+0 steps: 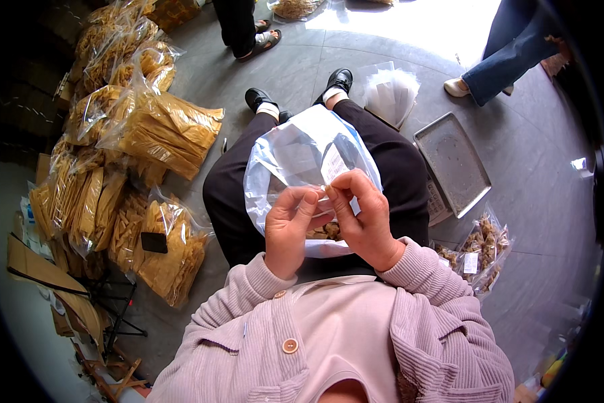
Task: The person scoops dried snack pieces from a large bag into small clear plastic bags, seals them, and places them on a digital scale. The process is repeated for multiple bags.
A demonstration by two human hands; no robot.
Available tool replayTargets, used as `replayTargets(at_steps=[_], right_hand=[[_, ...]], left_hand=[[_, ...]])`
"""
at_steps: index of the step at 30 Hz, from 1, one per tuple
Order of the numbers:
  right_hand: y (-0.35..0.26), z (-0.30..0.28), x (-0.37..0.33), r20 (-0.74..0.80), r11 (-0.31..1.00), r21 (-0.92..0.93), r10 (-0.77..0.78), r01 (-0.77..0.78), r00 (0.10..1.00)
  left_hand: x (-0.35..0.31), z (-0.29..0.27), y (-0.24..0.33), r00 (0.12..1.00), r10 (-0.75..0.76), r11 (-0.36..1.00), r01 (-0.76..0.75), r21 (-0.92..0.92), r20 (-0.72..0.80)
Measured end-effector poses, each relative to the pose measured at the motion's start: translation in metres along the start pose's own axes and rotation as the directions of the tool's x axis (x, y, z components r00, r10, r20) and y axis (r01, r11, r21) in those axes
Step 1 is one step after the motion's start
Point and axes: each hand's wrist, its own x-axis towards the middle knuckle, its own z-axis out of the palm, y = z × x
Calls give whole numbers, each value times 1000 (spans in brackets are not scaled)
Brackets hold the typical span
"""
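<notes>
Your pale corduroy jacket (241,363) is filling the bottom of the frame, its cuffs lying close to the work at the centre; a loose cuff could be snagging plastic if your wrists drop. Your left hand (288,225) and your right hand (365,215) are nearly meeting mid-frame, thumb and forefinger of each pinching together on the thin film of a clear bag (302,168). That bag, carrying a white label (333,164), is standing up at the centre of the frame, inside or against the mouth of a white plastic bag (261,178) on your lap. Brown dried pieces (327,232) are showing just below your fingers; you can't tell from this view which bag is holding them. Since your grip is resting on so little film, it could be slipping or tearing under a hard pull. Your dark trousers (224,195) are sloping beneath the white bag, so a shifting knee could be tipping it and spilling pieces.

Farther out, a metal tray (453,164) is lying right of centre, with a filled, labelled bag (484,252) below it, crowding your right side. Big bags of tan strips (164,131) are piling up the left side, hemming that arm in. Flat clear bags (391,94) are lying beyond your knee, and people's legs are standing at the top centre and upper right.
</notes>
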Motion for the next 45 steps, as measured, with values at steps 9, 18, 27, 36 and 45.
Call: replayTargets(at_steps=[9,18,27,36,45], right_hand=[[8,0,-3,42,957,247,147,-153,988],[4,-13,2,40,916,-305,-262,261,964],[8,-19,1,186,803,-445,-349,396,918],[6,-11,6,75,905,-286,-308,316,949],[12,-7,8,94,930,-311,-176,196,980]], left_hand=[[-2,3,4,996,-87,991,83,-109,-31],[2,-4,6,992,-71,986,55,-155,-103],[6,-7,18,963,-256,922,218,-319,-81],[13,3,6,995,-51,977,31,-209,-86],[9,6,-4,997,-17,1000,17,-5,-77]])
